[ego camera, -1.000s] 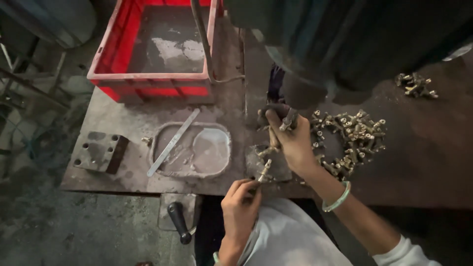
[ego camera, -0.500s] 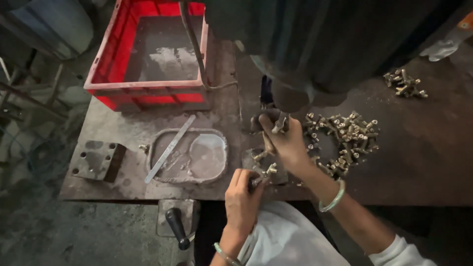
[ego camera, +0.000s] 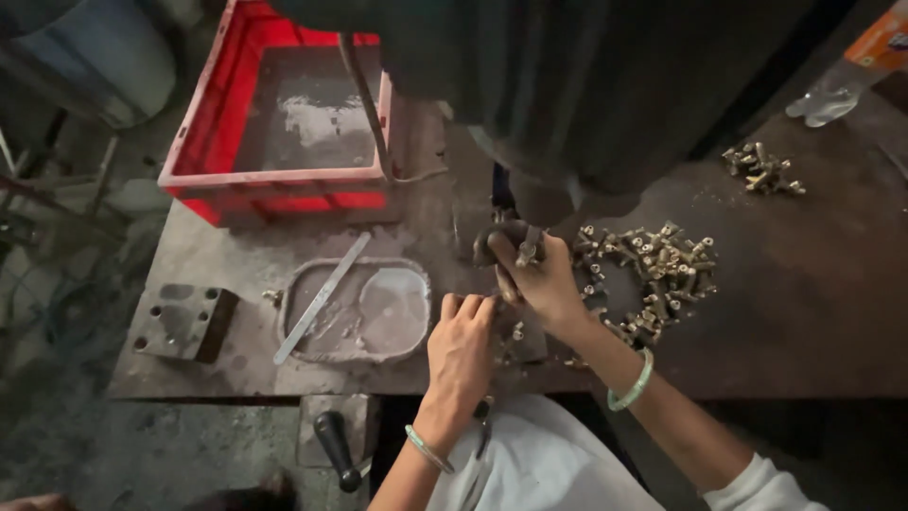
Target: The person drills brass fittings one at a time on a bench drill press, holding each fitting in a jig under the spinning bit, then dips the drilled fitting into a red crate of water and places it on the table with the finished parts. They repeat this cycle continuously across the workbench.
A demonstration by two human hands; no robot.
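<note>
Under the dark machine head (ego camera: 586, 85), at the middle of the counter (ego camera: 804, 312), I see my right hand (ego camera: 544, 284) holding a small brass fitting (ego camera: 526, 250) up against the spot below the spindle, its fingers (ego camera: 501, 248) closed narrowly around the piece, so that the part sits where the tool would come down on it. My left hand (ego camera: 461, 348) lies just beside it, knuckles up, its fingers curled down onto the small fixture block (ego camera: 518, 336) at the counter's front edge; whether they pinch anything I cannot tell, since the fingertips are hidden from above. That hand seems to be there to steady the block while the right one presents the piece. Just to the right of my right wrist a loose heap of brass fittings (ego camera: 653, 274) curves in a ring, close enough to draw from without reaching, and a smaller cluster of fittings (ego camera: 761, 170) lies well apart toward the far right. Left of my hands a shallow grey tray (ego camera: 355, 312) holds cloudy liquid with a flat metal strip (ego camera: 322, 298) laid slantwise across it, probably kept near for wetting or cooling. Farther left sits a drilled steel block (ego camera: 184, 322), behind the tray a red plastic crate (ego camera: 284, 104), and below the counter edge a black-handled lever (ego camera: 336, 445).
</note>
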